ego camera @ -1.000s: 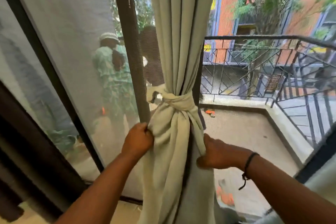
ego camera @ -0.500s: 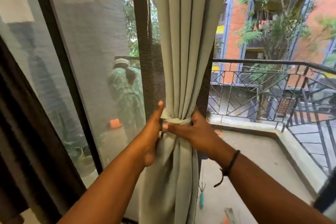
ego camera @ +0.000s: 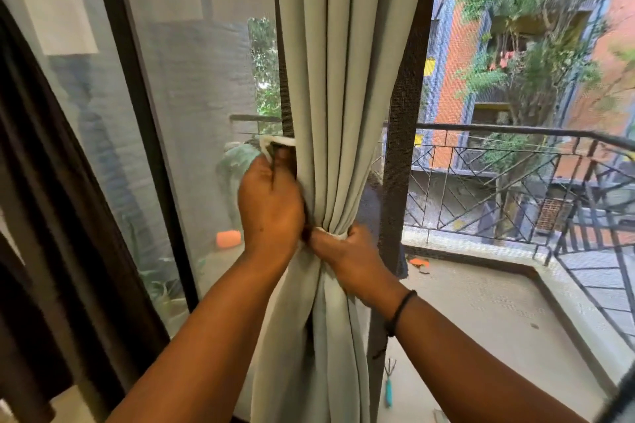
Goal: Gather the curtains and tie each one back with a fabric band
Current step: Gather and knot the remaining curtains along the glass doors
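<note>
At the far left I see a dark brown drape (ego camera: pixel 41 182), well apart from my left grip (ego camera: pixel 271 206). Next to it comes the dark door frame (ego camera: pixel 144 134) and the glass pane (ego camera: pixel 199 86), which reflects a figure in green just left of that grip. An orange object (ego camera: pixel 227 238) shows through the glass, low and left of my left grip.

My left grip is curled, holding a loose end of the pale fabric band (ego camera: pixel 275 144); that end sticks up just above my knuckles, against the left edge of the curtain (ego camera: pixel 343 79). The pale green curtain hangs gathered between my two grips, pinched to a narrow waist there and spreading in folds above and below.

My right grip (ego camera: pixel 343 251) sits just right of and slightly below the left one, nearly touching it, its fingers curled round the band where it wraps the waist. A black cord bracelet (ego camera: pixel 402 309) circles that wrist.

Right of my right grip stands a dark mesh screen post (ego camera: pixel 402 113). Beyond it lie the balcony floor (ego camera: pixel 481 312), a teal-handled tool (ego camera: pixel 389 388) on it below my right forearm, the metal railing (ego camera: pixel 515 168), trees and a brick building (ego camera: pixel 457 55).
</note>
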